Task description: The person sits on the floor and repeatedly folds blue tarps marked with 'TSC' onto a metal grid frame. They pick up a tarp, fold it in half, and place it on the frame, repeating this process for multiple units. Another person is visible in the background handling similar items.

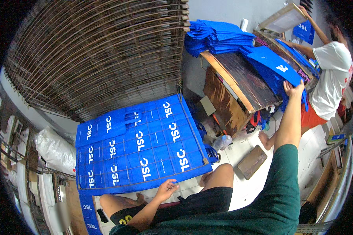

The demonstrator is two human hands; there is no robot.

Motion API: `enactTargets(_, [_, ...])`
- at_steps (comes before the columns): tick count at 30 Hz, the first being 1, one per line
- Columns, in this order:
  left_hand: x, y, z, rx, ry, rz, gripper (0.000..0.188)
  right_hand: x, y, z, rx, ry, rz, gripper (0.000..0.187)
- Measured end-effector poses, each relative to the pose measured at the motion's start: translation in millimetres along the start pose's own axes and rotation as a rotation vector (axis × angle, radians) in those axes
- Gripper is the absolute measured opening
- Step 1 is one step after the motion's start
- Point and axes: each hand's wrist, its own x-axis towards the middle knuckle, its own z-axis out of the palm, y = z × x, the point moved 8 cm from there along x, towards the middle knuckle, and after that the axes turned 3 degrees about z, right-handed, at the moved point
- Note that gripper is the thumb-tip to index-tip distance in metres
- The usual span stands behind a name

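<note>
My right hand [293, 89] reaches out to the right with its fingers closed on the near edge of a blue fabric sheet [268, 62] with a white print. That sheet lies over the right side of a dark wooden table, on other blue pieces. Above my lap, my left hand [167, 191] is empty, its fingers loosely bent and apart. It is close to the front edge of a wire rack shelf [161, 150]. Blue printed fabric sheets [123, 135] lie in rows on this shelf, a few overlapping at the back left.
Many wire shelves [102, 51] stand tilted up above the rack. A stack of blue fabric [219, 35] sits on the wooden table [243, 74]. At right, a co-worker [333, 78] holds up a framed screen [282, 18]. A brown block [251, 162] and plastic bottle [222, 142] are on the floor.
</note>
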Motion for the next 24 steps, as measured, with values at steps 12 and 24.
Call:
enactTargets(12, [-8,-20,10,-0.215,-0.025,0.012,0.038,26,-71,-25,-0.099,-0.338,-0.107,0.02])
enactTargets(24, [5,90,85,-0.875,-0.6,-0.273,0.074,-254,-10,63,-1.331,-0.702,-1.189,0.029])
